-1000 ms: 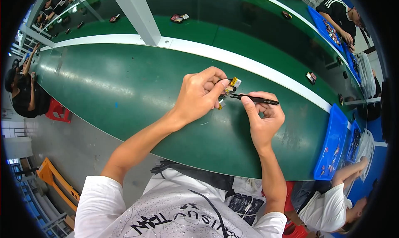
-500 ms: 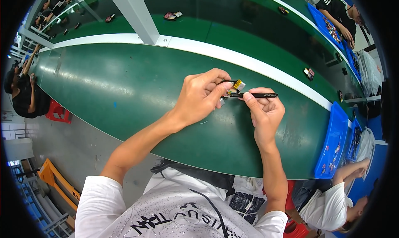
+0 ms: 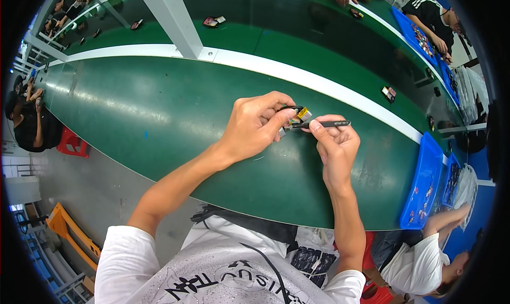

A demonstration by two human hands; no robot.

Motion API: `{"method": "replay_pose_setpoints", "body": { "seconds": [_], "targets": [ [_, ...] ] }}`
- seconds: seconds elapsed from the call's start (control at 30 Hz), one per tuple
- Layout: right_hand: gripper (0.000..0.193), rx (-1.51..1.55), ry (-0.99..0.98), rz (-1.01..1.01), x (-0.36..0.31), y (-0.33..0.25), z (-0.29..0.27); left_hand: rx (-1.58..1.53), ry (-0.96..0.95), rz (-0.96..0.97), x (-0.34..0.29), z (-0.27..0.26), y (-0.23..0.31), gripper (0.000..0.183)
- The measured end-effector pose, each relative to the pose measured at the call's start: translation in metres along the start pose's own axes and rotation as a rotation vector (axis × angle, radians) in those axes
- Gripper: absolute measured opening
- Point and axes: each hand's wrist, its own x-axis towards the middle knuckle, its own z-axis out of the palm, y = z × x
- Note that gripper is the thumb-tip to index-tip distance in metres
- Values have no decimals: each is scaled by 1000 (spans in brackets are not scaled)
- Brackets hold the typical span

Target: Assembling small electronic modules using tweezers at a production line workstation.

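Note:
My left hand is closed on a small electronic device with a black rim, above the green table. A small silver battery with a yellow taped end juts from the device, toward my right hand. Black tweezers are pinched between the thumb and fingers of my right hand. Their tips reach in among the small parts beside my left fingertips. Fingers cover most of the device, and I cannot make out what the tips touch.
Beyond a white rail runs a green conveyor belt carrying several small devices. A grey post rises from the rail. At the right table end stands a blue tray with small parts. Co-workers sit at both sides and across the belt.
The devices on the belt have shifted left. My right hand and the tweezers have moved slightly left, and the battery is tilted a little differently. Across the belt, a co-worker's hands reach further in.

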Motion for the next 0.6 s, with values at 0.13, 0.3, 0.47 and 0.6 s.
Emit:
{"method": "replay_pose_setpoints", "body": {
  "seconds": [0.13, 0.3, 0.47, 0.6],
  "targets": [
    [15, 54, -12, 60, 4, 4, -3, 19, -6, 51, 0, 0, -3, 14],
    [13, 55, -17, 44, 5, 4, -3, 42, 12, 90, 0, 1, -4, 15],
    [13, -2, -30, 43, 4, -1, -2, 53, 25, 56, -2, 2, -4, 15],
    [12, -13, -41, 6, 2, -1, 0, 12, 13, -112, -1, 1, 1, 16]
  ]
}}
